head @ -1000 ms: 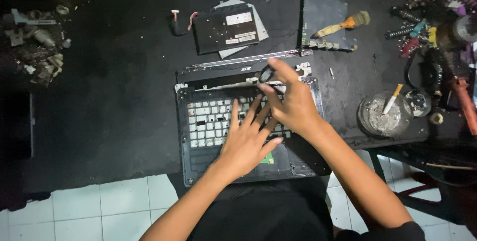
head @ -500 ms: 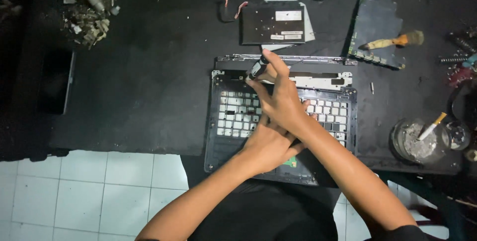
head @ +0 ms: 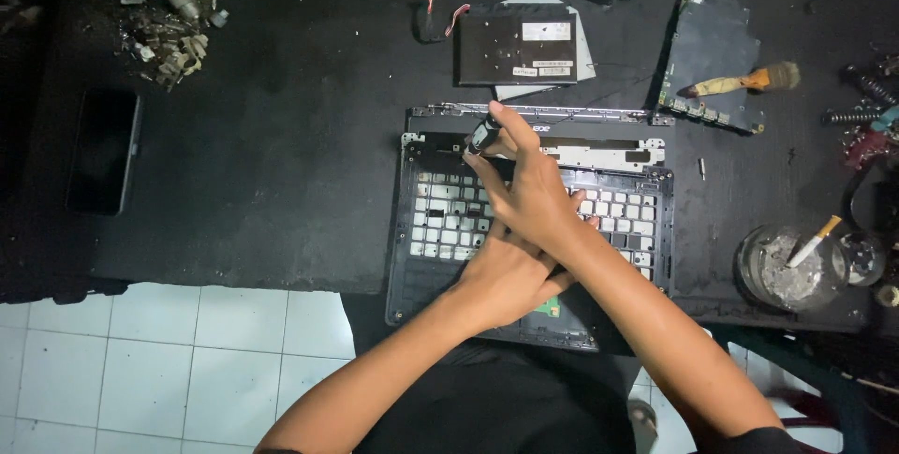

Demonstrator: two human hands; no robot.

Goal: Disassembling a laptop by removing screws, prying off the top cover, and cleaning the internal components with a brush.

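Right hand (head: 529,194), perhaps screwdriver (head: 483,135), near laptop case (head: 421,267) rear edge.

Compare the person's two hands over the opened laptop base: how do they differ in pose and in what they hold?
The right hand reaches further up and grips a dark screwdriver; the left hand holds no tool. The right hand lies crossed over the left hand, which presses flat below it. Both are bare and over the laptop base.
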